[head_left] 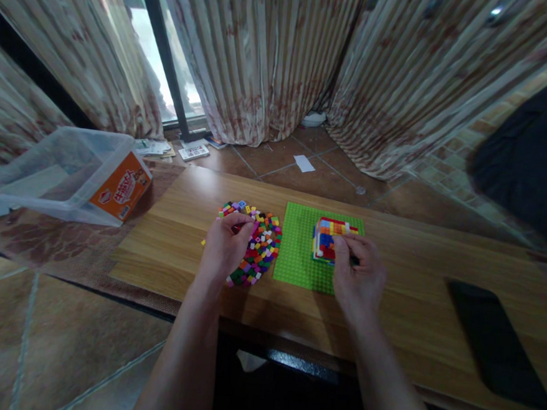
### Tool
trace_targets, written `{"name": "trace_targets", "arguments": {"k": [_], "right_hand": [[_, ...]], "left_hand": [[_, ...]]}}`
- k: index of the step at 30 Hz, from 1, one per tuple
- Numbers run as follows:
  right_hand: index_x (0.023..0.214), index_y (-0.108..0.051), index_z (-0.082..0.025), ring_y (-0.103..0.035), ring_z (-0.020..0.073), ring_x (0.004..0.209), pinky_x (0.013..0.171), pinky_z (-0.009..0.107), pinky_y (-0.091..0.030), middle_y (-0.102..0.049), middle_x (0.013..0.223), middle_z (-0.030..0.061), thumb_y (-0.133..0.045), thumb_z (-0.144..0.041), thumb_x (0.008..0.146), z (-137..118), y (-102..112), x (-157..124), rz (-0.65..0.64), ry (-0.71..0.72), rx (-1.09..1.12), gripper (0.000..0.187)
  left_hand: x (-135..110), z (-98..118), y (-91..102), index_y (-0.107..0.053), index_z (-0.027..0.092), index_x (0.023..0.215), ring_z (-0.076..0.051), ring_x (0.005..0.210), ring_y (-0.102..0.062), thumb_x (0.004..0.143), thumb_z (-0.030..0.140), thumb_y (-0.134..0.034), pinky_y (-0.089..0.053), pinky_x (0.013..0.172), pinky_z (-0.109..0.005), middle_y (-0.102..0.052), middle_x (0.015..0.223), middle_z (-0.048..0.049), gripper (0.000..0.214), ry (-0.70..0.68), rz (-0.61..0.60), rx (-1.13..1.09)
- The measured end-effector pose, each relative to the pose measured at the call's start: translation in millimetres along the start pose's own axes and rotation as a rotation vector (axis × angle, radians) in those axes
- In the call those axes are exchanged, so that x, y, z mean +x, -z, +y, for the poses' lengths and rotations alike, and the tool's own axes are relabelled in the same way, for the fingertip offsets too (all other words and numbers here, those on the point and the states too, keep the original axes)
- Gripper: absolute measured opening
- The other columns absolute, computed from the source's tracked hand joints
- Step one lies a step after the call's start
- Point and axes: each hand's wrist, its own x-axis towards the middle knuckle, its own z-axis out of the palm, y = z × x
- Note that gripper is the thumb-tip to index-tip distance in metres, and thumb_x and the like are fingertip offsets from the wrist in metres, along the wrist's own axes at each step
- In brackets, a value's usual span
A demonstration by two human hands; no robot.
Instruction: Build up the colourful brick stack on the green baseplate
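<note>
A green baseplate lies on the wooden board, with a multicoloured block of stacked bricks on its right part. My right hand rests against the near side of that block, fingers curled and pinched at its lower corner. Left of the plate is a pile of several small loose bricks in many colours. My left hand sits on the pile's left part, its fingers pinched together on a small brick I can barely make out.
A dark phone-like slab lies on the board's right part. A clear plastic tub with an orange label stands at the left. Papers lie on the tiled floor by the curtains and window.
</note>
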Motion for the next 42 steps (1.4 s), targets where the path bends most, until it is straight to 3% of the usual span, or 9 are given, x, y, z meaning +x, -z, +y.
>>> {"name": "trace_targets", "arguments": {"k": [4,6,9,13,16,23,35,42], "right_hand": [[0.087,-0.073,-0.02,-0.066,0.0237,0.093,0.089,0.044,-0.052,-0.07,0.095,0.0087,-0.057,-0.034,0.093,-8,0,-4,0.091,0.064,-0.013,0.023],[0.089,-0.073,-0.021,-0.066,0.0229,0.094,0.09,0.043,-0.051,-0.07,0.097,0.0076,-0.059,-0.032,0.092,-17,0,-10,0.073,0.114,0.018,0.018],[0.092,-0.073,-0.024,-0.066,0.02,0.091,0.085,0.038,-0.052,-0.07,0.095,0.0047,-0.062,-0.027,0.091,-36,-2,-25,-0.111,0.188,0.107,0.012],[0.092,-0.073,-0.026,-0.063,0.0184,0.09,0.081,0.035,-0.05,-0.07,0.096,0.0031,-0.062,-0.023,0.091,-54,-11,-49,-0.454,0.314,0.17,0.011],[0.091,-0.073,-0.024,-0.061,0.0194,0.09,0.081,0.036,-0.047,-0.069,0.096,0.0039,-0.064,-0.022,0.091,-57,-20,-59,-0.575,0.34,0.152,0.009],[0.09,-0.073,-0.023,-0.056,0.0222,0.091,0.079,0.037,-0.042,-0.067,0.097,0.006,-0.066,-0.025,0.089,-53,-32,-65,-0.592,0.347,0.067,0.007],[0.09,-0.071,-0.021,-0.055,0.0215,0.09,0.081,0.037,-0.041,-0.066,0.095,0.006,-0.059,-0.023,0.094,-54,-27,-65,-0.593,0.35,0.053,0.013],[0.091,-0.07,-0.021,-0.055,0.0219,0.088,0.079,0.037,-0.04,-0.066,0.094,0.0053,-0.064,-0.026,0.091,-54,-27,-66,-0.603,0.337,0.03,0.008]], "left_hand": [[0,2,0.7,-0.075,0.018,0.077,-0.014,0.064,-0.058,0.077,0.024,-0.061,-0.042,0.062,-0.024,-0.068,0.068,0.0013,0.015,0.004,0.001,-0.006],[0,2,0.9,-0.074,0.018,0.076,-0.014,0.064,-0.057,0.077,0.024,-0.06,-0.042,0.062,-0.024,-0.067,0.068,0.0011,0.015,0.001,0.002,-0.01],[0,2,1.1,-0.073,0.017,0.074,-0.014,0.065,-0.057,0.076,0.023,-0.06,-0.042,0.063,-0.024,-0.067,0.068,0.0009,0.014,0.003,0.01,-0.015],[0,2,1.6,-0.072,0.017,0.073,-0.012,0.061,-0.054,0.077,0.023,-0.059,-0.041,0.06,-0.024,-0.065,0.066,0.0016,0.015,0.001,0.005,-0.04],[0,1,2.1,-0.072,0.017,0.074,-0.012,0.059,-0.052,0.077,0.023,-0.058,-0.039,0.058,-0.024,-0.064,0.064,0.002,0.016,0.004,-0.011,-0.036],[1,-2,3.1,-0.073,0.017,0.076,-0.012,0.062,-0.055,0.078,0.023,-0.058,-0.04,0.06,-0.024,-0.066,0.067,0.0016,0.016,-0.014,-0.005,-0.018],[2,-3,4.4,-0.073,0.016,0.075,-0.012,0.061,-0.055,0.078,0.024,-0.058,-0.04,0.059,-0.023,-0.065,0.065,0.0017,0.017,0.006,0.013,-0.031],[2,-3,4.6,-0.073,0.017,0.075,-0.012,0.061,-0.054,0.078,0.024,-0.058,-0.04,0.06,-0.023,-0.065,0.065,0.0024,0.017,0.01,0.019,-0.013]]}}
